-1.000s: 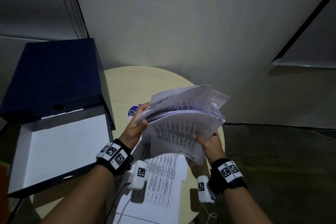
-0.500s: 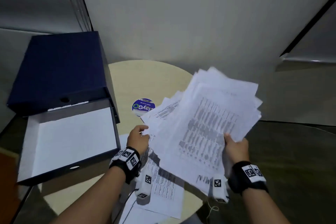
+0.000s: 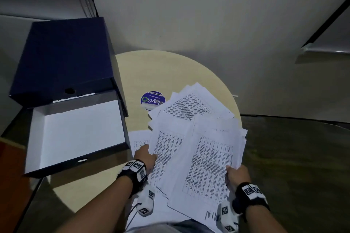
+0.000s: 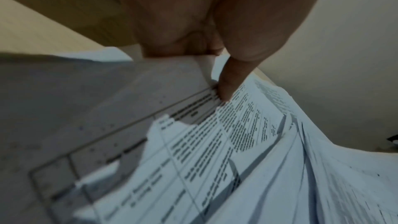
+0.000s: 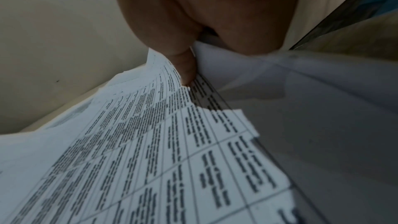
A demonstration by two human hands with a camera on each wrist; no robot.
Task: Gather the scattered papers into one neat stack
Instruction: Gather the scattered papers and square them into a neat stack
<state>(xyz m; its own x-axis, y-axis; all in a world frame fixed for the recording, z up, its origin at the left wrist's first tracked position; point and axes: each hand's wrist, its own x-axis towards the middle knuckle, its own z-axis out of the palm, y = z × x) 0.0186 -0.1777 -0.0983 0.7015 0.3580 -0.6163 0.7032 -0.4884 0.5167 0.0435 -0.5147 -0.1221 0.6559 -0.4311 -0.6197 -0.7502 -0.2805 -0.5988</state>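
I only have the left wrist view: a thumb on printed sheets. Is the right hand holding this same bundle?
Observer: Yes. In the head view the right hand grips the bundle at its near right edge, thumb on top.
Operator: Is it squared up?
Observer: No. It is fanned out, with several corners splaying toward the far side over the table.
Operator: Any sheets left out?
Observer: At least one printed sheet lies flat beside the left hand, outside the bundle.
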